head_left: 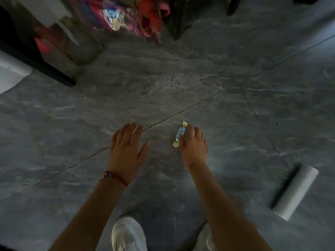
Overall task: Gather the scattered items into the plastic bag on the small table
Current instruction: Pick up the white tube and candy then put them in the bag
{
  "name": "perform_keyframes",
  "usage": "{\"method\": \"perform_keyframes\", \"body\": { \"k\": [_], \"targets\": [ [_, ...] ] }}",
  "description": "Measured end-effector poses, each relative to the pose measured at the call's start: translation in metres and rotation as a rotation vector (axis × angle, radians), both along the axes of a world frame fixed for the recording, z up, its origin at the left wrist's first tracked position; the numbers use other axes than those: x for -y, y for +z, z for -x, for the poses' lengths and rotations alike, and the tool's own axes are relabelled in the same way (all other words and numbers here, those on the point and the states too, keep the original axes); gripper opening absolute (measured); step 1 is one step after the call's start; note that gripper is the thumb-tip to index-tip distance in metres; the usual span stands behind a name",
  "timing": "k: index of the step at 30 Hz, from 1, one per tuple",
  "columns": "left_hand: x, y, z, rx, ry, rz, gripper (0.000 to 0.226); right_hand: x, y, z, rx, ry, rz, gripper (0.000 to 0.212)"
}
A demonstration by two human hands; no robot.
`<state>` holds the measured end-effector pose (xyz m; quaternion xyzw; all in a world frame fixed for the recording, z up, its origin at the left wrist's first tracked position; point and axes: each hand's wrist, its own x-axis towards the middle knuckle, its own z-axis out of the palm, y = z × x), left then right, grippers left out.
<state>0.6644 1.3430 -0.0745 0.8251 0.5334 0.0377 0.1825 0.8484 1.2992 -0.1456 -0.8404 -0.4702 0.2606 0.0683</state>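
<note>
Right hand (pixel 193 144) pinches a wrapped candy (pixel 179 135) low over the grey floor (pixel 163 84), its fingers partly hiding the wrapper. Left hand (pixel 126 147) hovers flat, fingers straight. A white roll (pixel 294 192) lies at right. A blurred bag (pixel 116 15) sits at the top edge.

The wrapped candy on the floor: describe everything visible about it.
The wrapped candy is a small sweet in a light blue wrapper with pale yellow twisted ends, one at each tip. The wrapper looks like thin glossy plastic or foil. It lies on the grey marble-look floor, its length running roughly away from the person. The right hand is on it, thumb and fingertips closing on its right side, covering part of it. Any print is too small to read.
</note>
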Motion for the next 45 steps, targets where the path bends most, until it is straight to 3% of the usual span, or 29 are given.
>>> {"method": "perform_keyframes", "body": {
  "k": [8,18,28,45],
  "targets": [
    [-0.012,-0.077,-0.009,0.019,0.058,-0.039,0.050,-0.019,-0.075,0.019,0.101,-0.056,0.004,0.055],
    [-0.009,-0.073,-0.011,0.015,0.079,-0.033,0.048,-0.017,-0.060,0.003,-0.121,-0.119,-0.174,0.041],
    [0.002,0.045,-0.047,-0.016,-0.078,-0.038,0.053,0.013,0.070,-0.040,-0.141,-0.239,-0.374,0.032],
    [0.062,0.312,-0.183,-0.003,-0.531,-0.025,0.051,0.180,0.357,-0.148,-0.014,-0.722,-0.342,0.033]
  ]
}}
